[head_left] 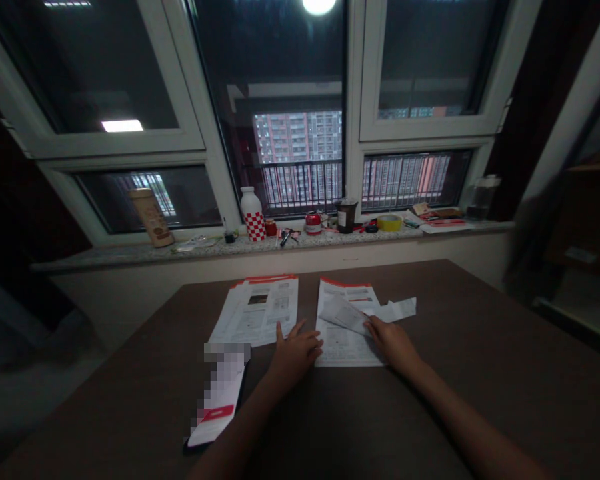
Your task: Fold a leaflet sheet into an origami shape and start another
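Between two sets of printed sheets, my left hand (295, 350) hovers or rests with its fingers spread, nearest the inner edges of the papers. My right hand (387, 337) pinches the near edge of a folded white paper strip (347, 315). That strip lies over the right printed sheet (347, 353), which has an orange top edge. Another crumpled white piece (400, 309) sticks out to the right; whether it joins the strip I cannot tell. A fanned stack of printed sheets (265, 310), also orange-edged, lies to the left. Close to my left forearm is a smartphone (223, 400), its screen partly pixelated.
The dark brown table (480, 347) reaches toward a stone windowsill (200, 255). On the sill stand a tan tumbler (151, 219), a red-and-white checked bottle (253, 217), a dark cup (347, 217), a yellow tape roll (389, 223) and a clear jug (483, 198).
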`<state>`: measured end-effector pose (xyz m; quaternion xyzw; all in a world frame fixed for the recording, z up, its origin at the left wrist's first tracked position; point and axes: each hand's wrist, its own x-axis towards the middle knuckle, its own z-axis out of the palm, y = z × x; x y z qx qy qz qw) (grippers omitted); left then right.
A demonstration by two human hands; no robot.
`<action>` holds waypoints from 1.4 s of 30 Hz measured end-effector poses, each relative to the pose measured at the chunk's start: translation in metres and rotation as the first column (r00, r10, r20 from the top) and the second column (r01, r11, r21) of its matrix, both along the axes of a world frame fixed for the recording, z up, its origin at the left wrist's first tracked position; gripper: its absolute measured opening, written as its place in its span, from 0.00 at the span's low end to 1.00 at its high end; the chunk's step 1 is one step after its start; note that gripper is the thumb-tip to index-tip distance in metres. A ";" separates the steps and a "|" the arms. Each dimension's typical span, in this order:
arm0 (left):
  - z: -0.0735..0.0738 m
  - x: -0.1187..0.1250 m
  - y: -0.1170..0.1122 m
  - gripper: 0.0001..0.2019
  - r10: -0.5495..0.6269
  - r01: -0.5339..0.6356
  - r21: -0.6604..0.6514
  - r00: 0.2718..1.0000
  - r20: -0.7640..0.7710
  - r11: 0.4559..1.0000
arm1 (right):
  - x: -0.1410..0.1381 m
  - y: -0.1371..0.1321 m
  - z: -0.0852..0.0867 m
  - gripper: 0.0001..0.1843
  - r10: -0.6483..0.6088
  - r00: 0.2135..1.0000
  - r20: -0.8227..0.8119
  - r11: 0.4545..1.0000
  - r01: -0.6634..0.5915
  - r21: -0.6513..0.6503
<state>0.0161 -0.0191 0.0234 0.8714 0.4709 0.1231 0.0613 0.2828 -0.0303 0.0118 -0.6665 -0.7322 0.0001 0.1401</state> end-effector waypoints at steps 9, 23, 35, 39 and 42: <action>-0.002 0.002 -0.003 0.12 0.008 -0.006 0.065 1.000 -0.028 0.998 | 0.002 0.000 -0.003 0.18 0.027 0.999 -0.018 0.999 -0.026 0.023; -0.002 -0.015 0.005 0.18 -0.050 0.054 0.026 0.987 -0.152 0.998 | 0.008 0.002 -0.005 0.16 -0.024 0.990 -0.140 0.998 0.032 0.059; -0.007 -0.006 0.002 0.17 0.044 -0.025 0.166 0.992 -0.115 0.986 | 0.017 0.004 -0.010 0.19 0.007 0.929 -0.369 0.991 0.042 0.125; -0.014 -0.006 0.002 0.19 0.007 0.014 0.156 0.992 -0.130 0.988 | 0.017 0.004 -0.011 0.18 0.002 0.932 -0.362 0.987 0.056 0.150; -0.015 -0.008 0.003 0.20 -0.005 0.028 0.149 0.988 -0.152 0.988 | 0.018 0.005 -0.012 0.19 -0.037 0.922 -0.386 0.970 0.125 0.207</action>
